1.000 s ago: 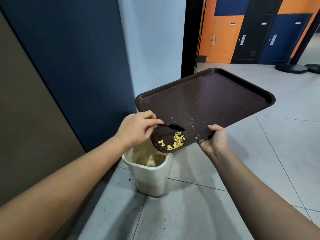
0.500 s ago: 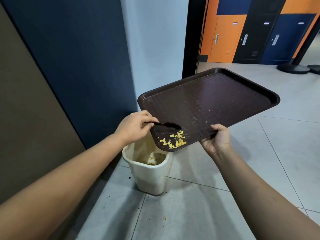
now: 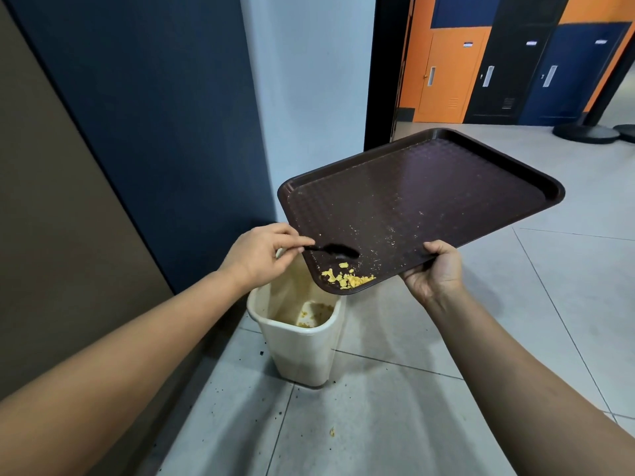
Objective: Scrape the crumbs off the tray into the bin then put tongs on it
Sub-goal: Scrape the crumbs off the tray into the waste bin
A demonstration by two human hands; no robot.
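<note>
A dark brown tray [image 3: 429, 194] is held tilted, its near-left corner lowest and hanging over a cream bin [image 3: 309, 352]. My right hand [image 3: 436, 269] grips the tray's near edge. My left hand [image 3: 264, 252] pinches a small black spoon-like scraper [image 3: 331, 249] whose blade rests on the tray just above a pile of yellow crumbs [image 3: 347, 278] gathered in the low corner. More yellow crumbs lie in the bottom of the bin. No tongs are in view.
The bin stands on grey floor tiles against a dark blue wall panel [image 3: 154, 115]. One yellow crumb [image 3: 332, 431] and dark specks lie on the floor near it. A doorway [image 3: 481, 63] opens beyond, with orange and blue doors and black stand bases at the far right.
The scraper has shifted slightly left and the crumbs have slid closer to the tray's low corner rim. The tray sits a little more to the right in view.
</note>
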